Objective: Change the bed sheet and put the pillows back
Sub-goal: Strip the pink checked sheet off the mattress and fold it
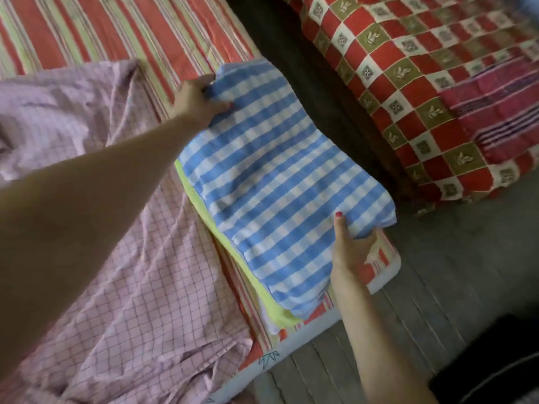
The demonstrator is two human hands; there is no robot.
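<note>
- The blue-and-white checked pillow lies at the edge of the mattress, and everything below is placed in relation to it.
- The left hand grips the pillow's far corner, fingers curled into the bunched fabric, with the bare arm stretched out across the bed.
- The right hand pinches the pillow's near corner: the thumb (its nail painted red) presses on top, while the fingers reach under the edge.
- A yellow-green cloth shows directly beneath the pillow along its left side, with a bit of white fabric under it at the near end; whether this is a second pillow cannot be told.
- To the pillow's left a pink checked sheet lies rumpled over the bed.
- Beyond the pillow, the red-and-green striped sheet covers the mattress, which it also covers under the pillow.
- To the pillow's right, across a dark gap, lies a red, white and olive checked quilt.
- Near the pillow's right corner, below the mattress edge, grey floor is visible.
</note>
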